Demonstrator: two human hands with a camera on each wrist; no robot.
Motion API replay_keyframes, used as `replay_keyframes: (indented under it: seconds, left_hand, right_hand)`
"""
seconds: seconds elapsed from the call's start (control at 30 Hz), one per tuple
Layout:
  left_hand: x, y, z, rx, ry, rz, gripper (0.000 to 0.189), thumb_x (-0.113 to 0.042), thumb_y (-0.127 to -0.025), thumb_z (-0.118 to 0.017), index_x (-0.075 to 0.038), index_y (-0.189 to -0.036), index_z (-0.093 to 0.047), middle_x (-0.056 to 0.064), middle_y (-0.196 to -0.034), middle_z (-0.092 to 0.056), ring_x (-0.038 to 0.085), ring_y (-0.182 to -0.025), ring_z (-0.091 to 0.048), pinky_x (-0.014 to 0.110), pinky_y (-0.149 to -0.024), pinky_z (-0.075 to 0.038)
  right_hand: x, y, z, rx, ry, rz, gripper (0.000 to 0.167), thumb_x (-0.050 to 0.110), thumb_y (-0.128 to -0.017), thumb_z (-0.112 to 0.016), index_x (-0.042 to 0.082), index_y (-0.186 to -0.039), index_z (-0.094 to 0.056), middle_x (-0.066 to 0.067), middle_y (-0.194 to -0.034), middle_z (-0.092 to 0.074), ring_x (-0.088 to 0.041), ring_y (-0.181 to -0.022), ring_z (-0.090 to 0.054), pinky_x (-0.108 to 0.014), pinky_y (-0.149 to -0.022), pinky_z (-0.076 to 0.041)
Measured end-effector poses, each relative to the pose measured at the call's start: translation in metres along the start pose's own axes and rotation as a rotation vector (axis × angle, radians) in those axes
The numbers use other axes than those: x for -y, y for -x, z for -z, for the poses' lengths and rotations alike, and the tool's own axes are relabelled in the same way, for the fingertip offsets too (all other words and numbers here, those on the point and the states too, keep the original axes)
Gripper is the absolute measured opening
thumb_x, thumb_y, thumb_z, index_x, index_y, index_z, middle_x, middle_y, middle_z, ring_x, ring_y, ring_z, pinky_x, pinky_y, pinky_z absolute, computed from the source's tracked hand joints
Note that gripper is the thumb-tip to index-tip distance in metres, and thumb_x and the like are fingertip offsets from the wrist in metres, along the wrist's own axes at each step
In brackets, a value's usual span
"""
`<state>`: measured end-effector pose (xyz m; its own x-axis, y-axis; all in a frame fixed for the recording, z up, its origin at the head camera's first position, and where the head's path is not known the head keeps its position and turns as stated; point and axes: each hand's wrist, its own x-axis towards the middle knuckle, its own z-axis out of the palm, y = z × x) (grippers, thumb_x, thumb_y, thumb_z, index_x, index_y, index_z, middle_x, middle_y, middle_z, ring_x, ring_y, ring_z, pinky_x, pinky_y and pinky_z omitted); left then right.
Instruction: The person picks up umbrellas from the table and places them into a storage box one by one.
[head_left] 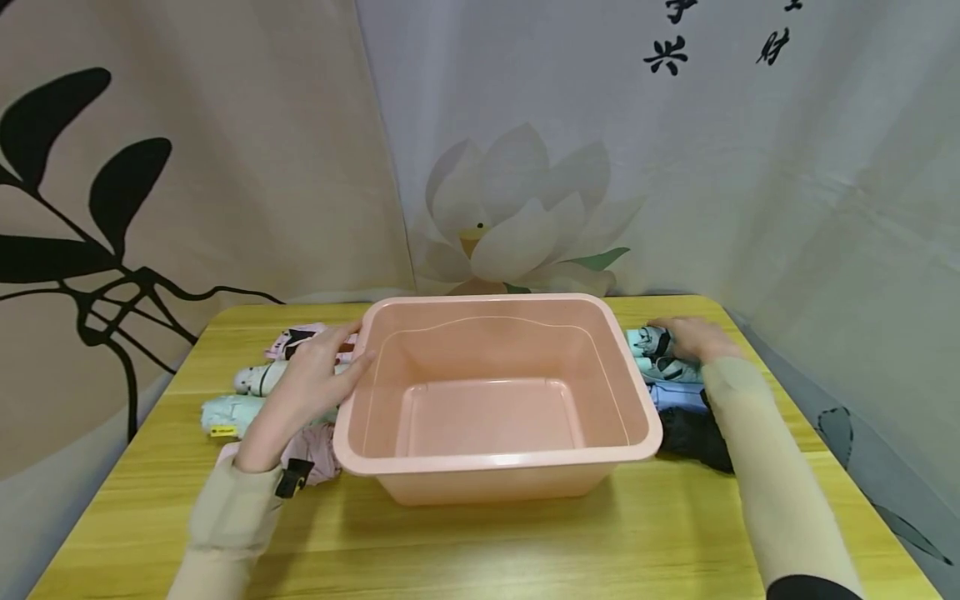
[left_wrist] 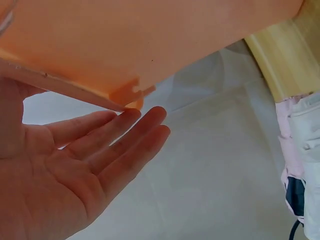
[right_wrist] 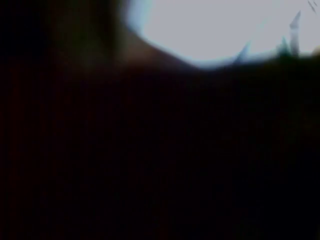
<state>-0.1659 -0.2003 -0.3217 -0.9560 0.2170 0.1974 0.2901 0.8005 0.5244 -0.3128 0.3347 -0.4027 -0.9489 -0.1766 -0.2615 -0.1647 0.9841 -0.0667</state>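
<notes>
A pink plastic basin (head_left: 495,462) stands in the middle of the wooden table, its inside bare. My left hand (head_left: 318,379) is at the basin's left rim, thumb by the edge. In the left wrist view the fingers (left_wrist: 125,150) are nearly straight, their tips close under the rim (left_wrist: 65,87). At the back right, my right hand (head_left: 701,340) rests on a light teal patterned fabric bundle (head_left: 651,340); its fingertips are partly hidden. The right wrist view is almost wholly dark.
Right of the basin lie another teal patterned bundle (head_left: 675,369), a blue one (head_left: 678,396) and a black one (head_left: 693,437). On the left are a pink bundle (head_left: 288,343), a white one (head_left: 258,379), a mint one (head_left: 228,412) and a mauve one (head_left: 318,450). A printed curtain (head_left: 300,167) hangs behind.
</notes>
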Motion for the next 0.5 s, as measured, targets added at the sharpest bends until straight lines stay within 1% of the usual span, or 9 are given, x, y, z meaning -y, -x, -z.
replay_keyframes:
  seconds: [0.1, 0.23, 0.33, 0.5]
  left_hand:
    - [0.0004, 0.0006, -0.0011, -0.006, -0.007, 0.003, 0.055, -0.026, -0.097, -0.051, 0.004, -0.141, -0.040, 0.027, -0.139, -0.047, 0.043, -0.125, -0.048, 0.061, -0.100, -0.042]
    - [0.0005, 0.0008, -0.0027, -0.026, -0.019, -0.002, 0.053, -0.023, -0.096, -0.052, 0.007, -0.139, -0.042, 0.029, -0.139, -0.046, 0.045, -0.127, -0.045, 0.061, -0.103, -0.039]
    - [0.0001, 0.0011, -0.0037, -0.039, -0.023, -0.004, 0.052, -0.020, -0.095, -0.052, 0.009, -0.137, -0.043, 0.030, -0.139, -0.046, 0.045, -0.128, -0.044, 0.060, -0.105, -0.038]
    - [-0.0005, 0.0019, -0.0056, -0.052, -0.020, -0.016, 0.050, -0.016, -0.094, -0.051, 0.011, -0.136, -0.044, 0.031, -0.138, -0.046, 0.046, -0.130, -0.042, 0.060, -0.107, -0.036]
  right_hand:
    - [-0.0012, -0.0003, -0.0012, -0.006, -0.012, 0.045, 0.059, -0.005, -0.087, -0.052, 0.013, -0.143, -0.043, -0.025, -0.143, -0.044, -0.052, -0.124, -0.044, -0.067, -0.094, -0.042]
    - [-0.0030, 0.0014, -0.0009, -0.038, -0.024, 0.119, 0.056, -0.005, -0.085, -0.056, 0.009, -0.139, -0.047, -0.027, -0.140, -0.046, -0.052, -0.125, -0.043, -0.067, -0.099, -0.037]
    - [-0.0034, 0.0036, 0.0001, -0.051, -0.018, 0.148, 0.054, -0.004, -0.085, -0.058, 0.009, -0.137, -0.049, -0.028, -0.138, -0.048, -0.052, -0.124, -0.043, -0.068, -0.099, -0.037]
    - [-0.0048, 0.0063, 0.0001, -0.063, 0.005, 0.165, 0.053, -0.002, -0.086, -0.061, 0.012, -0.135, -0.050, -0.027, -0.134, -0.051, -0.052, -0.121, -0.045, -0.069, -0.094, -0.039]
